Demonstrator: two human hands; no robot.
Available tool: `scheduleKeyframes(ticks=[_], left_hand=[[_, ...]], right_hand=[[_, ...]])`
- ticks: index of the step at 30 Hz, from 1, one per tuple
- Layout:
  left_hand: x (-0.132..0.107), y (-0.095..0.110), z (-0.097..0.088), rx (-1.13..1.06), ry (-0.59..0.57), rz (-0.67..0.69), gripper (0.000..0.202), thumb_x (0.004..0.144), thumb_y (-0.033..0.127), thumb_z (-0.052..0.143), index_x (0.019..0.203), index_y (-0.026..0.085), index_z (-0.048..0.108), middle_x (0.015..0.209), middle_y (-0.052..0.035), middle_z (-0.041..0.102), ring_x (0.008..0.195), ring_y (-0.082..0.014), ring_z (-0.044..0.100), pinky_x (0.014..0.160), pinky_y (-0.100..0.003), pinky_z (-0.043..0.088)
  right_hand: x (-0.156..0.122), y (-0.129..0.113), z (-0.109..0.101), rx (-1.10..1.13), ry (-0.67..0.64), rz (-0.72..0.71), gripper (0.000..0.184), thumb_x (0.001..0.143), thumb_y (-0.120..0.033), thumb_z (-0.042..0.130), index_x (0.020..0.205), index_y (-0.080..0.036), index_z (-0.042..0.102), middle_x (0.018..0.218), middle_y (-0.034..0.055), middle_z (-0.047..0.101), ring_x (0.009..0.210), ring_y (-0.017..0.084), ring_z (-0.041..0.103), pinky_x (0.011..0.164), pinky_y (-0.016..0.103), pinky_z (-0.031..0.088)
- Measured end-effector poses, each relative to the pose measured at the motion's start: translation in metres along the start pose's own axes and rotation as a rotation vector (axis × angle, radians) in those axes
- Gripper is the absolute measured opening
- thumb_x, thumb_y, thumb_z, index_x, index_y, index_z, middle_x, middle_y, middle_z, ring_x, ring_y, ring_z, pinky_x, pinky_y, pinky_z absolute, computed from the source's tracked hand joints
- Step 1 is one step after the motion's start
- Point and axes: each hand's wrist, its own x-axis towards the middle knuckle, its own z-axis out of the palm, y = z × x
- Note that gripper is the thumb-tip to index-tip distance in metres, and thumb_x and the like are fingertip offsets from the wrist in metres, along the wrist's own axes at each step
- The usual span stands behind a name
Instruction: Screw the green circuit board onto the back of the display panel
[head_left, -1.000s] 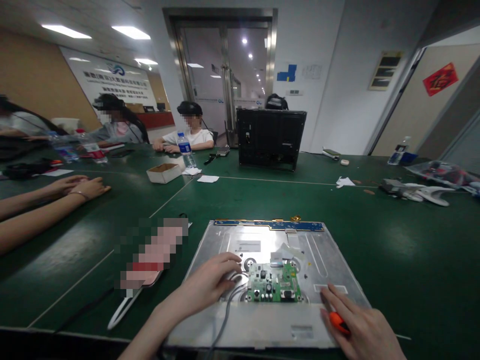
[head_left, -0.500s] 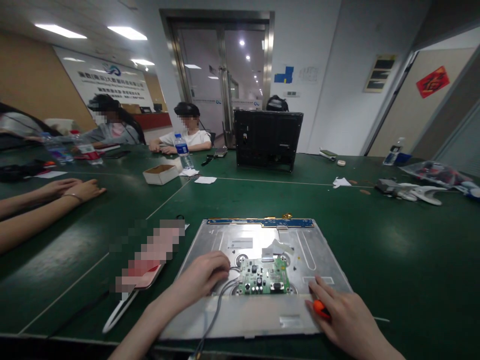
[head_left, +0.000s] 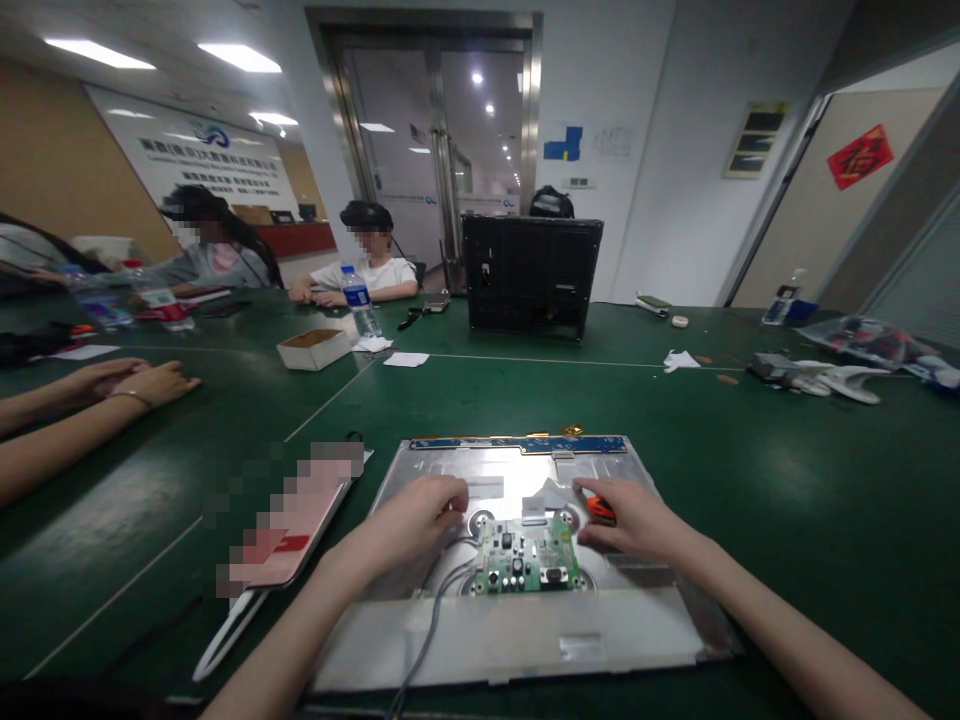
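Note:
A metal display panel [head_left: 420,463] lies on the table in front of me. A green circuit board [head_left: 529,555] sits on its back, with dark cables [head_left: 431,640] running from the board's left side toward me. My left hand [head_left: 431,505] is over the panel, left of the board's far corner, fingers curled together; whatever is between the fingertips is hidden. At the board's far right corner, my right hand [head_left: 630,515] holds a screwdriver with an orange and black handle [head_left: 601,510]. Its shaft does not show. Silvery tape [head_left: 553,494] lies between my hands.
Left of the panel lies a pink phone [head_left: 300,535] with a white strap. Another person's hands [head_left: 150,385] rest farther left. Beyond are a small white box [head_left: 315,350], a water bottle [head_left: 361,303] and a black monitor casing [head_left: 532,275]. Grey-white parts [head_left: 814,378] lie at right.
My right hand has moved forward and left with the screwdriver, from the panel's right side to the board's far right corner. My left hand has shifted slightly forward.

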Motion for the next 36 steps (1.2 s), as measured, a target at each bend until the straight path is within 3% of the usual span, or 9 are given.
scheduleKeyframes(ticks=[8,13,17,22,30,36], left_hand=[[0.011,-0.008,0.007,-0.019,-0.003,0.013,0.019,0.074,0.014,0.049,0.089,0.019,0.060,0.072,-0.0013,0.061,0.067,-0.0184,0.054,0.059,-0.025,0.032],[0.017,-0.017,0.013,-0.052,0.019,0.061,0.014,0.074,0.014,0.048,0.081,0.018,0.060,0.068,-0.0002,0.059,0.063,-0.0165,0.052,0.057,-0.025,0.032],[0.019,-0.022,0.016,-0.087,0.042,0.065,0.011,0.077,0.016,0.048,0.077,0.017,0.059,0.069,-0.0005,0.058,0.064,-0.0159,0.052,0.058,-0.025,0.033],[0.022,-0.030,0.021,-0.137,0.077,0.094,0.011,0.079,0.020,0.049,0.077,0.017,0.059,0.071,-0.0004,0.058,0.064,-0.0155,0.052,0.059,-0.025,0.036],[0.024,-0.027,0.025,-0.142,0.163,0.107,0.013,0.080,0.020,0.050,0.079,0.016,0.063,0.074,-0.0026,0.060,0.068,-0.0161,0.054,0.063,-0.026,0.039],[0.027,-0.027,0.028,-0.155,0.209,0.148,0.013,0.081,0.017,0.050,0.081,0.018,0.063,0.077,-0.0025,0.061,0.072,-0.0166,0.055,0.069,-0.028,0.042]], right_hand=[[0.011,0.010,0.000,0.062,0.052,-0.062,0.030,0.079,-0.036,0.062,0.103,-0.018,0.060,0.089,0.0058,0.067,0.078,0.020,0.059,0.067,0.028,0.041],[0.017,0.013,0.002,0.036,0.085,-0.053,0.008,0.082,-0.022,0.054,0.083,-0.018,0.061,0.079,0.0047,0.064,0.074,0.018,0.057,0.067,0.027,0.039],[0.017,0.014,0.005,0.018,0.109,-0.036,0.011,0.083,-0.021,0.051,0.077,-0.017,0.059,0.075,0.0053,0.063,0.072,0.019,0.056,0.067,0.028,0.037],[0.013,0.016,0.003,0.045,0.123,-0.005,0.018,0.082,-0.025,0.055,0.098,-0.016,0.058,0.084,0.0062,0.065,0.076,0.019,0.058,0.068,0.027,0.040],[0.010,0.017,-0.004,0.084,0.120,0.004,0.029,0.077,-0.031,0.063,0.103,-0.016,0.061,0.096,0.0077,0.067,0.085,0.021,0.060,0.074,0.029,0.042],[0.019,0.020,0.001,0.050,0.121,-0.003,0.012,0.082,-0.024,0.055,0.086,-0.016,0.063,0.085,0.0065,0.066,0.080,0.020,0.058,0.072,0.029,0.040]])
